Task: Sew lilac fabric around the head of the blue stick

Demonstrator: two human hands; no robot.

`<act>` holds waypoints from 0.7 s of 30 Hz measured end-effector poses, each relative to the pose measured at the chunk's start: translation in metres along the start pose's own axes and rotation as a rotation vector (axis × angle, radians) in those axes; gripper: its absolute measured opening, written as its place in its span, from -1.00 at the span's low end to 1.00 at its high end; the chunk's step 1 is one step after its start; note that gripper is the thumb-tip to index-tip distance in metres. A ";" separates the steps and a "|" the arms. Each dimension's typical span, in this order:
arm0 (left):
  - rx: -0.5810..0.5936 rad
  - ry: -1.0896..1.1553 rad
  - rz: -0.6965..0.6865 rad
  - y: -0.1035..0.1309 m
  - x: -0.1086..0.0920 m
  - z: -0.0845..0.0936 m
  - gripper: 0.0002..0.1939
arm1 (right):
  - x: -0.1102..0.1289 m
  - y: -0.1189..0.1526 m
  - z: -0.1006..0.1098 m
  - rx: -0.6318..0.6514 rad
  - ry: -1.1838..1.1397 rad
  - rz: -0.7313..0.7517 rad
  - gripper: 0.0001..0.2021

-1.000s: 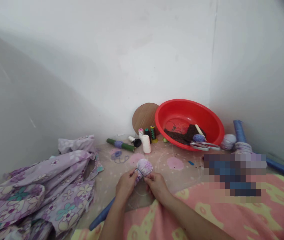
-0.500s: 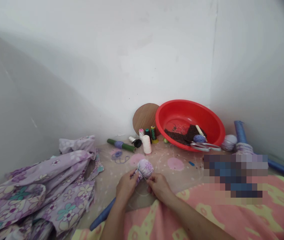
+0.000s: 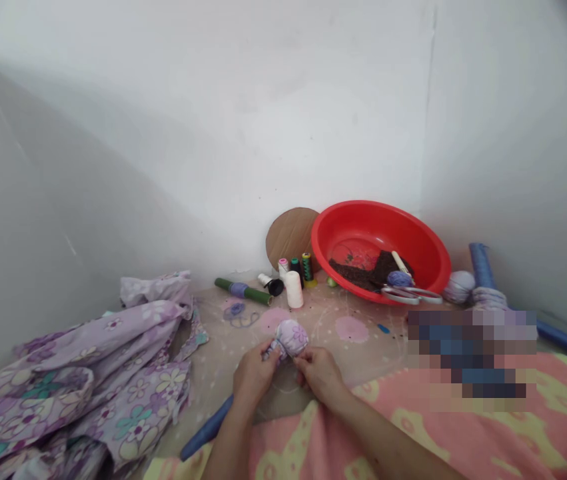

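A round ball covered in lilac floral cloth (image 3: pixel 293 337) is held up between my hands. My left hand (image 3: pixel 254 375) is closed on the gathered cloth just below the ball's left side. Pinched fingers of my right hand (image 3: pixel 319 373) are at the ball's lower right, on what looks like a thin thread, hard to make out now. A blue-wrapped stick (image 3: pixel 207 430) slants from below my left wrist toward the lower left; whether it joins the ball is hidden. Purple yarn (image 3: pixel 236 315) lies loose beyond my left hand.
Behind stand a white thread cone (image 3: pixel 294 289), several spools, a green tube (image 3: pixel 243 291) and a cardboard disc (image 3: pixel 288 233). A red basin (image 3: pixel 428 247) with scissors (image 3: pixel 408 294) leans at right. Floral cloth (image 3: pixel 128 373) is piled left; a pink-yellow cloth (image 3: pixel 388 427) lies in front.
Both hands stay nearly in place around the ball. The thread stretched to my right hand showed more plainly before. My left fingers have shifted slightly on the gathered cloth.
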State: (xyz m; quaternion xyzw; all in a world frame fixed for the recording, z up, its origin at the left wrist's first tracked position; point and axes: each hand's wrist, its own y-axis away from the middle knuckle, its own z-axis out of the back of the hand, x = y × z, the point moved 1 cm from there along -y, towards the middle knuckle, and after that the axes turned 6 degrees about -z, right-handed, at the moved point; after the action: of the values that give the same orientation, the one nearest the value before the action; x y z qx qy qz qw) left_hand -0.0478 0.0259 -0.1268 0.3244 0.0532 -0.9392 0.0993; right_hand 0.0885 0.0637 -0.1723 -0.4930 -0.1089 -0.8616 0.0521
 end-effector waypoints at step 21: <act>-0.107 -0.197 -0.012 0.003 0.000 -0.003 -0.55 | 0.009 0.007 -0.003 0.244 -0.524 -0.109 -0.80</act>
State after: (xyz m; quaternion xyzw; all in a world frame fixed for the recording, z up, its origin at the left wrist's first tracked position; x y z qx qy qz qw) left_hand -0.0454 0.0240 -0.1293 0.2245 0.0951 -0.9629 0.1155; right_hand 0.0824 0.0567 -0.1652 -0.6822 -0.2477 -0.6871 0.0344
